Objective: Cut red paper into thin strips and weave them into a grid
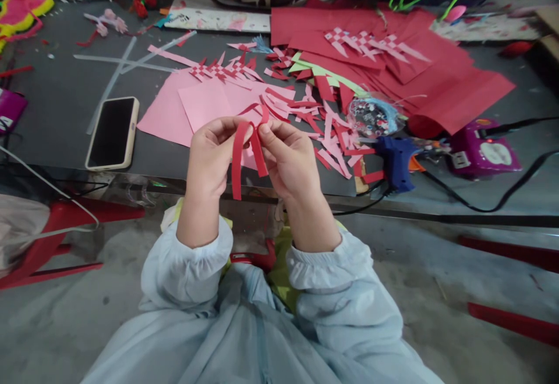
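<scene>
Both hands are raised just above the table's front edge, close together. My left hand [213,148] is closed, pinching red paper strips [237,166] between thumb and fingers. My right hand [286,154] pinches the same strips from the other side. Two strip ends hang down between the hands, and other ends stick up past the fingertips. Where the strips cross is partly hidden by my fingers. Behind the hands lie pink paper sheets [205,105] and a pile of loose cut pink and red strips [334,139].
Red paper sheets [463,93] are stacked at the back right, with woven checkered pieces [364,43] on top. A blue glue gun [396,163] with its cord and a purple box [484,151] lie right. A phone [112,134] and clear glue sticks [120,67] lie left.
</scene>
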{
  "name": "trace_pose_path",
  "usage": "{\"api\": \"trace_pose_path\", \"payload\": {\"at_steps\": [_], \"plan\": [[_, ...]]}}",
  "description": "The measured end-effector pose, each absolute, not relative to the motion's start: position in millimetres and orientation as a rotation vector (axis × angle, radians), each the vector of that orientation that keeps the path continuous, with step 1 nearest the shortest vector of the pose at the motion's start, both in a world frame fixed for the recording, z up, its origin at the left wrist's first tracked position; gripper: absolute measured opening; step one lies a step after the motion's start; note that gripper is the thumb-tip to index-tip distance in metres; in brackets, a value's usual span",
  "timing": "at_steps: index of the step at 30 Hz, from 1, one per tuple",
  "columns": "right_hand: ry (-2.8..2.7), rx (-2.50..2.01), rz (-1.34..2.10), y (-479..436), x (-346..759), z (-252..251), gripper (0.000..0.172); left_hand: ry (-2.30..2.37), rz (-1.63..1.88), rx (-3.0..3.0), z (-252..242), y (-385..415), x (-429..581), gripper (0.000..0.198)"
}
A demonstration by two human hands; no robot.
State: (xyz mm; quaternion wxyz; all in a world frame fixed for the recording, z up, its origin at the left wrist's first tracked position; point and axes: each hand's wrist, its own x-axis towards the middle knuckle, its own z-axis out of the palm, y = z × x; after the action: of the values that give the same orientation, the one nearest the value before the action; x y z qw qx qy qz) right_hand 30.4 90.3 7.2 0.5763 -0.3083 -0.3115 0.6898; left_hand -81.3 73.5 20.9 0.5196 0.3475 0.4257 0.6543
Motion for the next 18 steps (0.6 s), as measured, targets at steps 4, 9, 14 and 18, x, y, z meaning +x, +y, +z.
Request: {"api": "trace_pose_path", "payload": {"at_steps": [4,9,14,18], "plan": [[-0.716,-0.737,1.579,91.5,30.3,7.5,0.037,1.023,1.6,0.83,21.8,72.3,-80.7,0.021],[-0.832,-0.773,1.679,90.9,35.8,8.6,0.038,1.066,1.615,0.847,19.9,72.5,-83.4,0.018],[-0.891,-0.792,1.747,89.3,38.2,8.7,0.036,1.077,1.657,0.825,19.2,73.5,-84.7,0.017],[-0.858,-0.773,1.727,89.9,37.1,8.9,0.038,1.1,1.601,0.845,20.0,73.3,-85.7,0.021]]}}
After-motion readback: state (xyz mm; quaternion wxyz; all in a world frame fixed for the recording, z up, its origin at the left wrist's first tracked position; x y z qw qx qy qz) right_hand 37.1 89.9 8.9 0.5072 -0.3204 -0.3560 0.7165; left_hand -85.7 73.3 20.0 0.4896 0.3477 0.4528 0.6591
